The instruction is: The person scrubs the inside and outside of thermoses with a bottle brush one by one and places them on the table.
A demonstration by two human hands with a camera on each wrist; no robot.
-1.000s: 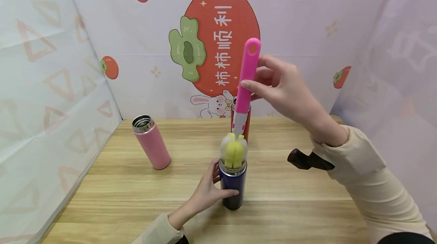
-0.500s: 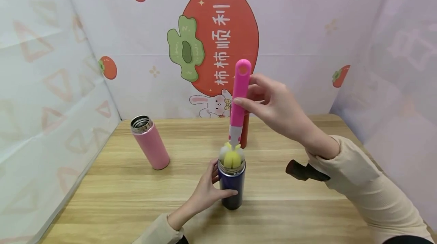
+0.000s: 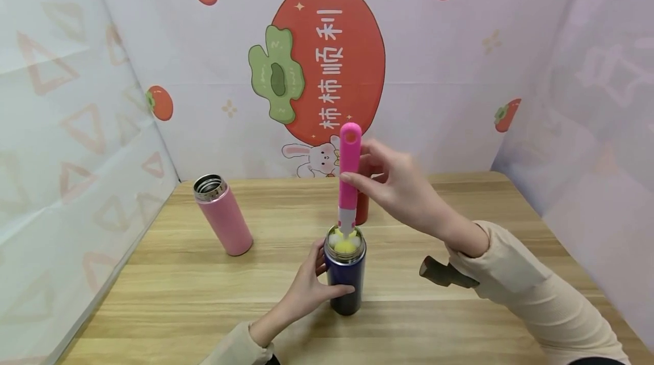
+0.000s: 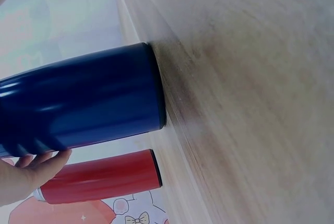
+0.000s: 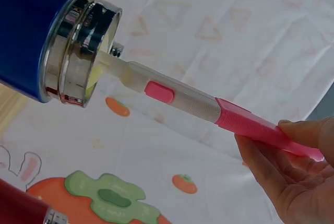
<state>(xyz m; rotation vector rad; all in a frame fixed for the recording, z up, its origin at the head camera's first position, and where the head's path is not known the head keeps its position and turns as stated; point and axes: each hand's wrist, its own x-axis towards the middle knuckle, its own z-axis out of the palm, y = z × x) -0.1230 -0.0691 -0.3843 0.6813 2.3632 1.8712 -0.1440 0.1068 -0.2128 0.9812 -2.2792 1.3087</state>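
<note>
A dark blue thermos bottle (image 3: 346,282) stands upright and uncapped on the table. My left hand (image 3: 306,286) grips its side, fingers behind and thumb across the front; the left wrist view shows the bottle's base (image 4: 151,85) on the wood. Above it my right hand (image 3: 395,186) pinches the pink handle (image 3: 349,166) of a bottle brush between thumb and fingers. The brush's yellow and white sponge head (image 3: 344,244) sits inside the bottle's mouth. In the right wrist view the white neck (image 5: 177,96) of the brush enters the steel rim (image 5: 83,51).
An open pink thermos bottle (image 3: 225,220) stands on the left of the wooden table (image 3: 179,297). A red bottle (image 4: 104,177) stands behind the blue one, partly hidden by the right hand and brush in the head view. Printed cloth walls (image 3: 434,98) enclose the back and sides.
My right hand has moved down and slightly left with the brush. The sponge head has sunk from above the rim into the blue bottle's mouth. My left hand keeps its grip.
</note>
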